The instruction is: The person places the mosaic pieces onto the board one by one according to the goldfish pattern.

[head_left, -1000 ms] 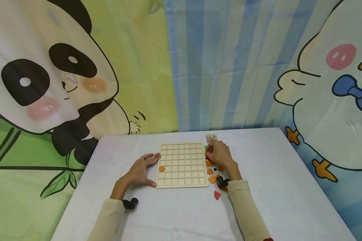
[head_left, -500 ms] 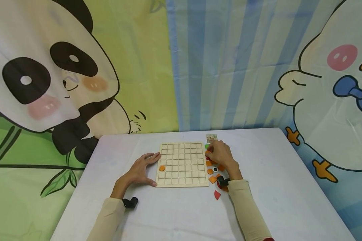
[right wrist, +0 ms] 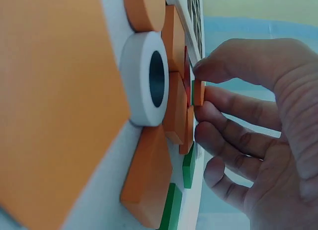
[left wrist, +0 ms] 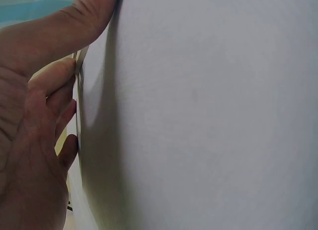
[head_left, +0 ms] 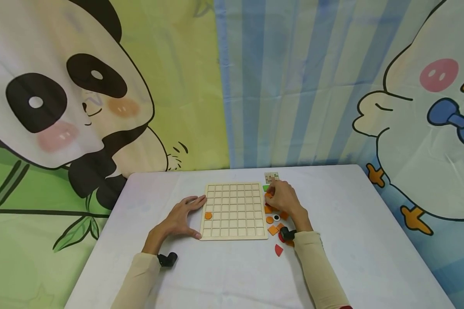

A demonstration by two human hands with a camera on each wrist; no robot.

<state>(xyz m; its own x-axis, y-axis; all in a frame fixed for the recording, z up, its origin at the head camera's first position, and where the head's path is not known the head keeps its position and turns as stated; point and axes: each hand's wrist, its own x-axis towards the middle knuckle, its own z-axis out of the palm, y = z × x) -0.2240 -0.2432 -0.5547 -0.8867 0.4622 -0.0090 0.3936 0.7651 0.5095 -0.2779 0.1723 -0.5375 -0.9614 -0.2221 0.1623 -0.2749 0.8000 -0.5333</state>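
Observation:
A pale wooden board (head_left: 233, 211) with a grid of square recesses lies on the table, one orange disc (head_left: 208, 215) in a cell near its left side. My left hand (head_left: 179, 217) spreads along the board's left edge, with the fingertips at the side and the thumb by the near corner. In the left wrist view, the left hand (left wrist: 37, 125) hides most of the board. Right of the board, my right hand (head_left: 284, 198) pinches a small orange block (right wrist: 198, 93) between thumb and index finger, above loose pieces. The other fingers of the right hand (right wrist: 263, 125) are bent beside it.
Loose pieces lie along the board's right side: a white ring with a dark centre (right wrist: 158, 80), orange blocks (head_left: 273, 230), a green block (right wrist: 189, 165) and a red wedge (head_left: 279, 250). A small patterned card (head_left: 271, 177) lies behind the right hand. Printed curtains stand behind the table.
My right fingers have shifted very slightly right, and more of a green piece beside them shows. The left hand keeps its place on the board's edge.

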